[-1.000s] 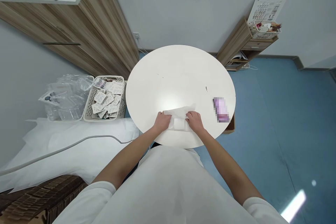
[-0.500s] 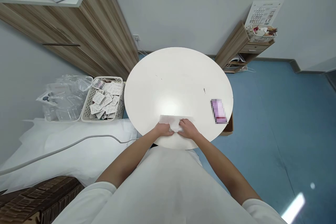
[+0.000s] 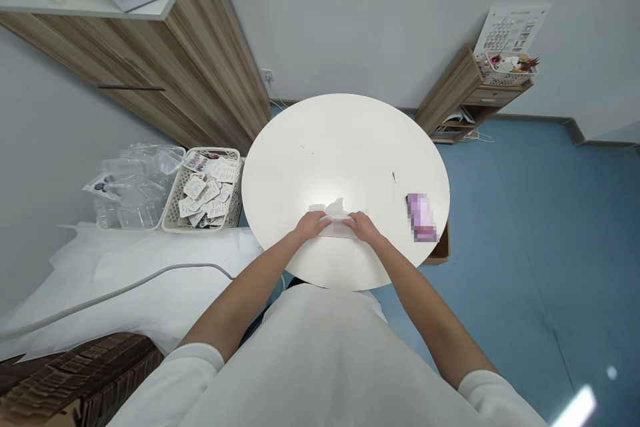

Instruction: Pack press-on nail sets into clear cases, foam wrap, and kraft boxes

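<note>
On the near part of the round white table (image 3: pixel 345 140), a thin white sheet (image 3: pixel 337 229), which looks like paper or tissue, is folded or bunched between my hands. A ragged flap of it stands up on the far side. My left hand (image 3: pixel 311 223) grips its left end, thumb turned inward. At the right end, my right hand (image 3: pixel 364 227) pinches it in the same way. Part of the sheet is hidden under my fingers. The blurred purple object (image 3: pixel 423 217) lies on the table to the right, apart from both hands.
Left of the table stand a white basket (image 3: pixel 231 210) of printed cards and a heap of clear plastic packaging (image 3: pixel 137 180). White sheeting (image 3: pixel 165 290) with a grey cable (image 3: pixel 150 277) lies nearer me. A wooden cabinet (image 3: pixel 215 60) and a small shelf unit (image 3: pixel 453 90) stand behind.
Both hands have moved slightly away from my body with the sheet. Its far part now rises in a ragged flap, and a smooth strip shows on the near side.
</note>
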Tool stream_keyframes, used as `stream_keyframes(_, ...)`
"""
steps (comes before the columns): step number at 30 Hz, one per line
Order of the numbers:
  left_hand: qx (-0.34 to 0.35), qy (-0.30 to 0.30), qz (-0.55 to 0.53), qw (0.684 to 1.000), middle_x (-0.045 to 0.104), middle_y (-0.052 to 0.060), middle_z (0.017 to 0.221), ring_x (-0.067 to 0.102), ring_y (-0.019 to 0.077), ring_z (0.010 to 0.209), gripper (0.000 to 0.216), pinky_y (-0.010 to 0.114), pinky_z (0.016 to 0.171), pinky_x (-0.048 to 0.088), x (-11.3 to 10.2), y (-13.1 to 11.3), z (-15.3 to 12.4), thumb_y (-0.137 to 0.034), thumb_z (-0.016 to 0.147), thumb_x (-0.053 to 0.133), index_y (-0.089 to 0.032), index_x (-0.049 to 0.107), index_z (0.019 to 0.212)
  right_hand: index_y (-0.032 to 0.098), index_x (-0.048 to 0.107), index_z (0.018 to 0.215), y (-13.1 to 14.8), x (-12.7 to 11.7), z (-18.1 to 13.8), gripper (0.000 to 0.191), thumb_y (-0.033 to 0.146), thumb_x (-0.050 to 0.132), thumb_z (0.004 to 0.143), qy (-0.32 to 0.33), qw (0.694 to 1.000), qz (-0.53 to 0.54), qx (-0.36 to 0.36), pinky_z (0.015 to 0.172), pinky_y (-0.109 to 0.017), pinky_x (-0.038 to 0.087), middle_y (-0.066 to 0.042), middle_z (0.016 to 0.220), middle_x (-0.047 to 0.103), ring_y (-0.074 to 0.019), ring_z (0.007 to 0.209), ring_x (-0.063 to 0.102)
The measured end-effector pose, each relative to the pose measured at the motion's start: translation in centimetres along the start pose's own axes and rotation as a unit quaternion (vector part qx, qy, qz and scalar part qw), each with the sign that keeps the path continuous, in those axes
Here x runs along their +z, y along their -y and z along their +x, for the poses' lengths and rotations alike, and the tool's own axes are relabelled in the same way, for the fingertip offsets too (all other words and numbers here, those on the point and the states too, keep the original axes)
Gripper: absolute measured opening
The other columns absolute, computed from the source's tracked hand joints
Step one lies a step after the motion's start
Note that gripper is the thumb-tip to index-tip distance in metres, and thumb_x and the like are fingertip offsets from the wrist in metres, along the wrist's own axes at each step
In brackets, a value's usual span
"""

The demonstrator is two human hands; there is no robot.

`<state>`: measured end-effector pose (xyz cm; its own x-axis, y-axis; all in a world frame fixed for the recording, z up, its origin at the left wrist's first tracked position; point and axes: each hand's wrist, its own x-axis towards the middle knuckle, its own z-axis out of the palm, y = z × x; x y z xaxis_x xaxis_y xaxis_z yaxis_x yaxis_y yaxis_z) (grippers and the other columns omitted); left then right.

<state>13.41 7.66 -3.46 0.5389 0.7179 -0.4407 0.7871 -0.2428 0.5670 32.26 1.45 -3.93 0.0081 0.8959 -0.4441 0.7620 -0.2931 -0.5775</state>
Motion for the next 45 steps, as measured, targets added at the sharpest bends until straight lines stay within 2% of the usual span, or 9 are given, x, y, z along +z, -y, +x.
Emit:
stream_keyframes(7, -0.095, -0.056, 0.071, 0.991, 0.059, 0.010, 0.098, 0.055, 0.0245, 0.089, 0.032, 0.033, 0.070, 0.042, 0.2, 1.2, 0.2, -0.028, 0.076, 0.046, -0.018, 0.052, 0.106, 0.022, 0.050, 0.108, -1.1, 1.2, 0.3, 0.034, 0.040, 0.044, 0.080, -0.089, 0.993, -0.044, 0.070, 0.069, -0.029, 0.040, -0.009, 0.104, 0.052, -0.0206, 0.089, 0.052)
stream_keyframes(11, 0.027, -0.160, 0.156, 0.974, 0.042, 0.011, 0.126, 0.038, 0.0267, 0.115, 0.045, 0.039, 0.091, 0.031, 1.5, 0.5, -1.4, -0.014, 0.075, 0.042, -0.019, 0.042, 0.120, 0.019, 0.038, 0.120, -2.2, 3.0, -1.7, 0.056, 0.046, 0.052, 0.072, -0.246, 0.961, -0.025, 0.125, 0.086, -0.043, 0.035, -0.015, 0.123, 0.038, -0.0316, 0.112, 0.037)
stream_keyframes(13, 0.116, -0.138, 0.174, 0.968, 0.037, 0.009, 0.132, 0.032, 0.0251, 0.121, 0.050, 0.039, 0.096, 0.025, 2.7, -0.2, -2.3, -0.010, 0.073, 0.041, -0.021, 0.041, 0.122, 0.017, 0.028, 0.127, -2.4, 4.1, -2.7, 0.065, 0.045, 0.051, 0.073, -0.287, 0.948, 0.019, 0.136, 0.091, -0.047, 0.031, -0.018, 0.130, 0.029, -0.0334, 0.120, 0.028)
stream_keyframes(20, 0.137, -0.088, 0.161, 0.973, 0.026, 0.009, 0.140, 0.030, 0.0265, 0.122, 0.055, 0.041, 0.097, 0.024, 5.6, -1.1, -3.6, -0.022, 0.077, 0.042, -0.021, 0.030, 0.130, 0.014, 0.018, 0.130, -1.2, 5.1, -3.0, 0.074, 0.038, 0.053, 0.070, -0.242, 0.921, 0.235, 0.197, 0.083, -0.038, 0.043, -0.019, 0.127, 0.037, -0.0270, 0.114, 0.042)
stream_keyframes(25, 0.126, -0.082, 0.150, 0.977, 0.024, 0.007, 0.141, 0.027, 0.0265, 0.124, 0.056, 0.041, 0.098, 0.023, 5.7, -0.8, -3.5, -0.026, 0.078, 0.044, -0.023, 0.028, 0.131, 0.015, 0.048, 0.105, -0.9, 3.0, -1.7, 0.042, 0.034, 0.054, 0.068, -0.152, 0.907, 0.333, 0.208, 0.062, -0.030, 0.048, -0.011, 0.096, 0.060, -0.0200, 0.079, 0.058)
stream_keyframes(30, 0.132, -0.094, 0.126, 0.979, 0.023, 0.008, 0.141, 0.026, 0.0270, 0.125, 0.057, 0.043, 0.099, 0.020, 5.9, -0.9, -3.6, -0.026, 0.076, 0.046, -0.024, 0.029, 0.131, 0.017, 0.055, 0.091, 0.3, 2.4, -1.4, 0.030, 0.037, 0.054, 0.068, -0.101, 0.922, 0.338, 0.159, 0.059, -0.025, 0.048, -0.005, 0.084, 0.061, -0.0145, 0.070, 0.058)
stream_keyframes(34, -0.024, -0.183, 0.021, 0.983, 0.019, 0.012, 0.141, 0.017, 0.0316, 0.128, 0.063, 0.050, 0.098, 0.019, 6.8, -0.5, -4.0, -0.035, 0.076, 0.048, -0.023, 0.021, 0.132, 0.017, 0.056, 0.095, 1.2, 2.7, -1.1, 0.027, 0.032, 0.043, 0.076, -0.046, 0.935, 0.336, 0.107, 0.060, -0.026, 0.050, -0.003, 0.081, 0.060, -0.0121, 0.066, 0.057)
stream_keyframes(38, -0.272, -0.248, -0.200, 0.908, 0.016, 0.018, 0.138, 0.023, 0.0332, 0.125, 0.081, 0.048, 0.089, 0.035, 8.0, -0.2, -4.2, -0.045, 0.073, 0.051, -0.022, 0.001, 0.133, 0.019, 0.055, 0.098, 1.2, 3.0, -0.8, 0.027, 0.026, 0.042, 0.076, -0.055, 0.962, 0.250, 0.099, 0.063, -0.029, 0.049, -0.003, 0.080, 0.058, -0.0127, 0.064, 0.057)
stream_keyframes(45, -0.323, -0.198, -0.381, 0.843, 0.022, 0.019, 0.132, 0.048, 0.0227, 0.107, 0.079, 0.034, 0.076, 0.048, 7.6, -0.9, -2.2, -0.043, 0.077, 0.049, -0.020, -0.004, 0.131, 0.022, 0.047, 0.106, 1.2, 4.4, -0.7, 0.044, 0.036, 0.057, 0.066, -0.172, 0.976, 0.102, 0.090, 0.071, -0.034, 0.045, -0.009, 0.107, 0.045, -0.0216, 0.087, 0.052)
